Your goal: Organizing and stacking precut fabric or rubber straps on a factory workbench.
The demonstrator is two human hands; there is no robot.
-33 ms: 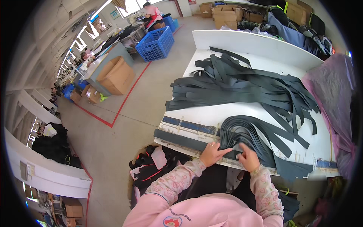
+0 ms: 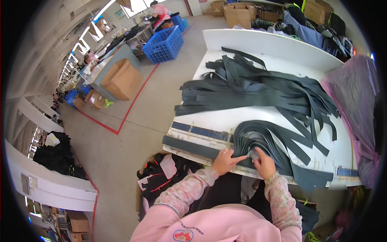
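Observation:
A long dark grey fabric strip (image 2: pixel 189 147) lies along the table's near edge and runs under my left hand (image 2: pixel 225 162). The left index finger points right, with the other fingers curled in at the strip's edge. My right hand (image 2: pixel 264 163) is closed beside it, index finger and thumb together at a small pale patch I cannot make out. Right behind both hands, a bundle of folded dark grey strips (image 2: pixel 258 131) curves in an arch, its ends fanning out to the right. A larger loose pile of strips (image 2: pixel 250 90) spreads over the white table (image 2: pixel 225 119).
A raised white board (image 2: pixel 262 42) closes off the table's far side. Pinkish plastic sheeting (image 2: pixel 354 109) hangs at the right. Dark garments (image 2: pixel 161 173) sit below the near left edge. A blue crate (image 2: pixel 163 44) and cardboard box (image 2: pixel 121 78) stand on the floor; a person (image 2: pixel 161 14) works far off.
The whole view has shifted slightly. My right index finger and thumb have come closer to the left fingertip at the strip. The strips lie as before.

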